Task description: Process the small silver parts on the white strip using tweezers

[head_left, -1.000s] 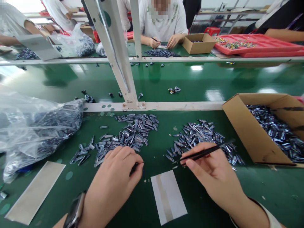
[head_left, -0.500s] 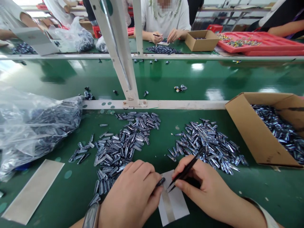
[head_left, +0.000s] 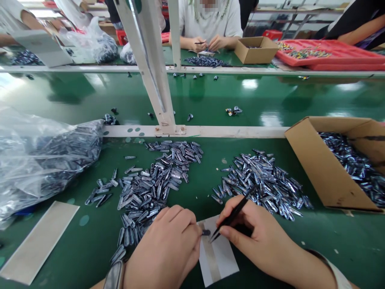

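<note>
Between the fingertips of my left hand (head_left: 170, 247) sits a small dark elongated plastic piece (head_left: 206, 232), its free end pointing right over a white paper card (head_left: 225, 257). A beige strip (head_left: 213, 263) runs down that card. My right hand (head_left: 255, 235) grips black tweezers (head_left: 233, 216), whose tips are slightly apart over the strip, just right of the piece. A pile of similar dark pieces (head_left: 153, 180) spreads beyond my left hand, partly covered by it. Another pile of shiny bluish pieces (head_left: 261, 180) lies beyond my right hand.
A clear bag of pieces (head_left: 60, 156) sits at left, above a flat beige sheet (head_left: 42, 241). At right stands an open cardboard box (head_left: 325, 172) full of pieces. A white post (head_left: 150, 64) rises from the rail before a green belt (head_left: 204, 96); co-workers sit across.
My left hand has turned slightly, and the piece it holds now lies more level over the card. The tweezer tips have shifted a little left. Small parts on the belt have moved right.
</note>
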`<state>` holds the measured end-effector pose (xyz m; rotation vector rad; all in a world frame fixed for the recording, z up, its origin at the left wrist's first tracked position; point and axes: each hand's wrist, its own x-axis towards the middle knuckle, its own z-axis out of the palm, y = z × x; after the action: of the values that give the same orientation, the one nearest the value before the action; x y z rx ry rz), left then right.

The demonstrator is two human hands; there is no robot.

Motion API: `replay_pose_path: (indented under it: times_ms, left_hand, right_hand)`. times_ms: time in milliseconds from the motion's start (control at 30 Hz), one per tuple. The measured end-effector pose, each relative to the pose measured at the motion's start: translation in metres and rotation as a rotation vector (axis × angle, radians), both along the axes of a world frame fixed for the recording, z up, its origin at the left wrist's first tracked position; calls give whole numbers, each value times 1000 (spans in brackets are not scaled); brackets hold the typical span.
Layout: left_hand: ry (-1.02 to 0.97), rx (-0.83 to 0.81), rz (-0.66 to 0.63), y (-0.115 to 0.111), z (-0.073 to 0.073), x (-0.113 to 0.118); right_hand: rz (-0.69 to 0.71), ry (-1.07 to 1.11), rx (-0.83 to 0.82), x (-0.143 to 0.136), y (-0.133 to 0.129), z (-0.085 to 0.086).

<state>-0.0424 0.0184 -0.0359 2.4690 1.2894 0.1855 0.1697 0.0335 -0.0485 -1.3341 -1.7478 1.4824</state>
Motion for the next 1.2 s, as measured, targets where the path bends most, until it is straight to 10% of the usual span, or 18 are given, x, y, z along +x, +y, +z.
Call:
replay_pose_path:
  times_ms: [1200]
  left_hand:
    - [-78, -65, 45, 0, -1, 4]
  right_hand:
    - [-99, 45, -35, -2, 0, -1]
